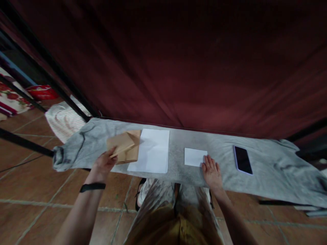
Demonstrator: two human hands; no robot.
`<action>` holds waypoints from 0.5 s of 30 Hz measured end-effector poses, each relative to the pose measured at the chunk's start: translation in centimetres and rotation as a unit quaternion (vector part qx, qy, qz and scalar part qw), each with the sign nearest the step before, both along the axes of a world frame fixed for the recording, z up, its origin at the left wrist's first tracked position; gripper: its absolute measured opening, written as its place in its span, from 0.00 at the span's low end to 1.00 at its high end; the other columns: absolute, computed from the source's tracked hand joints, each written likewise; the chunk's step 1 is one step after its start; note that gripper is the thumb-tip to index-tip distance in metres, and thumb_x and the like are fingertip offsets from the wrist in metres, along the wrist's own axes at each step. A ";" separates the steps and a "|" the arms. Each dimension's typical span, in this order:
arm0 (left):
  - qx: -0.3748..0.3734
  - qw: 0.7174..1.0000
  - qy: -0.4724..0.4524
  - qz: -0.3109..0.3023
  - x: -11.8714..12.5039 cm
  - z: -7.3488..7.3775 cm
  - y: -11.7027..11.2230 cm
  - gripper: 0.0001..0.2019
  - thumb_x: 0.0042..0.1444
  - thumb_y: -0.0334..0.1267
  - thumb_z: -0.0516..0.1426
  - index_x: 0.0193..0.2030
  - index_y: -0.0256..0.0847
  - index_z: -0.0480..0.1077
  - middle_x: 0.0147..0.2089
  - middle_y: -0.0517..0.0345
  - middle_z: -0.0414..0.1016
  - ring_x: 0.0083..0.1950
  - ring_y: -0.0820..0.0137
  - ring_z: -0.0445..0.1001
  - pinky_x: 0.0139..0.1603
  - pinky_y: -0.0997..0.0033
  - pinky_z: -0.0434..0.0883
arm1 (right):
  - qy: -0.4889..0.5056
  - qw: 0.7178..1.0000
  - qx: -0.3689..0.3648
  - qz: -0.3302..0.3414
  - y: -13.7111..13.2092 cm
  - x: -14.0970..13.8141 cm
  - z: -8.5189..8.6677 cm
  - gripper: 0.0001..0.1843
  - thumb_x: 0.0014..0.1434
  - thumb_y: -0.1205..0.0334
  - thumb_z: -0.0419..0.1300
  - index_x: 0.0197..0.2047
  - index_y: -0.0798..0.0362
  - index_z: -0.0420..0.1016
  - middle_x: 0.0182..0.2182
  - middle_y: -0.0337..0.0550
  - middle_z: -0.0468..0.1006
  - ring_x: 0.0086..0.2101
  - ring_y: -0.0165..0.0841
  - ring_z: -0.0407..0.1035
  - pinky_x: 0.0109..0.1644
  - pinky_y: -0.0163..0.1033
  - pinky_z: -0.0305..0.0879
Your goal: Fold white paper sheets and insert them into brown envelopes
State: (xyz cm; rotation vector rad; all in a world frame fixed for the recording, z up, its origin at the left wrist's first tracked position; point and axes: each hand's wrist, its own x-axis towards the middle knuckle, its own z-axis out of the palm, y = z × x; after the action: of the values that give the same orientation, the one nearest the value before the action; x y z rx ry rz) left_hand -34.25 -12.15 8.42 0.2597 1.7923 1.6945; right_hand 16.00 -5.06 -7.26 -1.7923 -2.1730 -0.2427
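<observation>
The person's mustard-brown top [176,226] lies nearest the camera, between the two forearms, with the cloth-covered bench [176,160] beyond it. The left hand [106,160] pinches a folded brown paper piece [119,143] by its near edge, fingers closed on it, over a brown paper stack [129,156]. Just right of that hand, white sheets [154,149] lie flat, their near edge close to the bench's front edge. The right hand [212,172] is spread palm down, fingers loosely extended and gripping nothing, its fingertips at the right end of a small white paper [193,157]. Right of this hand, apart from it, lies a phone [243,160]. Being held at one edge only, the brown piece could sag or slip, and a low sweep of the left hand might drag the stack askew or nudge the sheets over the front edge. Sideways pressure from the right hand could skid the small paper or ruck the loose cloth beneath it.
</observation>
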 end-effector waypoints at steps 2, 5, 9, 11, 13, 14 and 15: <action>0.012 0.998 -0.056 -0.033 2.9 0.3 0.1 0.06 0.49 0.26 0.62 0.31 0.39 0.69 0.25 0.63 0.71 0.22 0.78 0.67 0.18 0.83 0.61 | -0.001 1.000 0.000 -0.004 0.0 0.0 0.0 0.29 0.73 0.56 0.40 0.72 0.57 0.60 0.69 0.52 0.63 0.67 0.45 0.56 0.71 0.54 0.48; 0.075 0.976 -0.205 -0.014 9.1 -0.8 0.1 0.11 0.48 0.23 0.64 0.30 0.40 0.67 0.27 0.66 0.73 0.21 0.81 0.68 0.16 0.84 0.58 | -0.004 1.000 -0.004 -0.006 0.0 0.0 0.0 0.29 0.73 0.56 0.40 0.71 0.58 0.60 0.69 0.52 0.62 0.67 0.45 0.56 0.71 0.54 0.47; 0.067 0.975 -0.213 0.005 16.5 -3.9 0.7 0.20 0.43 0.27 0.71 0.25 0.41 0.60 0.22 0.71 0.68 0.18 0.83 0.64 0.17 0.83 0.61 | -0.001 1.000 -0.005 -0.004 0.0 0.0 0.1 0.30 0.73 0.56 0.39 0.71 0.57 0.60 0.69 0.51 0.62 0.67 0.44 0.56 0.71 0.54 0.47; 0.050 0.975 -0.217 -0.002 18.6 -5.3 1.2 0.20 0.41 0.28 0.72 0.25 0.41 0.62 0.20 0.71 0.67 0.18 0.81 0.66 0.19 0.82 0.64 | 0.002 1.000 -0.007 -0.004 0.0 -0.1 0.2 0.30 0.73 0.56 0.39 0.71 0.57 0.60 0.69 0.51 0.62 0.67 0.44 0.57 0.71 0.54 0.47; 0.035 0.975 -0.218 -0.014 19.5 -6.2 1.8 0.18 0.41 0.28 0.72 0.26 0.40 0.65 0.20 0.70 0.69 0.18 0.80 0.67 0.20 0.81 0.66 | 0.005 1.000 -0.011 -0.008 -0.1 -0.1 0.3 0.30 0.73 0.56 0.39 0.71 0.57 0.61 0.69 0.51 0.63 0.67 0.45 0.57 0.71 0.54 0.48; 0.028 0.975 -0.218 -0.022 19.7 -6.5 2.0 0.17 0.41 0.27 0.72 0.26 0.40 0.66 0.21 0.69 0.70 0.18 0.80 0.68 0.21 0.80 0.67 | 0.005 1.000 -0.013 -0.009 -0.1 -0.2 0.4 0.29 0.73 0.56 0.40 0.71 0.57 0.61 0.69 0.51 0.63 0.67 0.45 0.56 0.70 0.54 0.48; 0.022 0.976 -0.216 -0.031 19.7 -6.7 2.1 0.16 0.41 0.27 0.71 0.27 0.39 0.67 0.22 0.68 0.71 0.19 0.79 0.69 0.23 0.79 0.69 | 0.006 1.000 -0.015 -0.010 -0.1 -0.2 0.5 0.29 0.73 0.56 0.40 0.71 0.57 0.61 0.69 0.51 0.63 0.67 0.45 0.56 0.70 0.54 0.48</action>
State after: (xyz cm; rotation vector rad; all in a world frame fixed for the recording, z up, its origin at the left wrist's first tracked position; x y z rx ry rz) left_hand -14.57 -10.04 1.75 -0.0371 1.4120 1.6009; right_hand 15.77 -5.18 -6.80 -1.8283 -2.1634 -0.2047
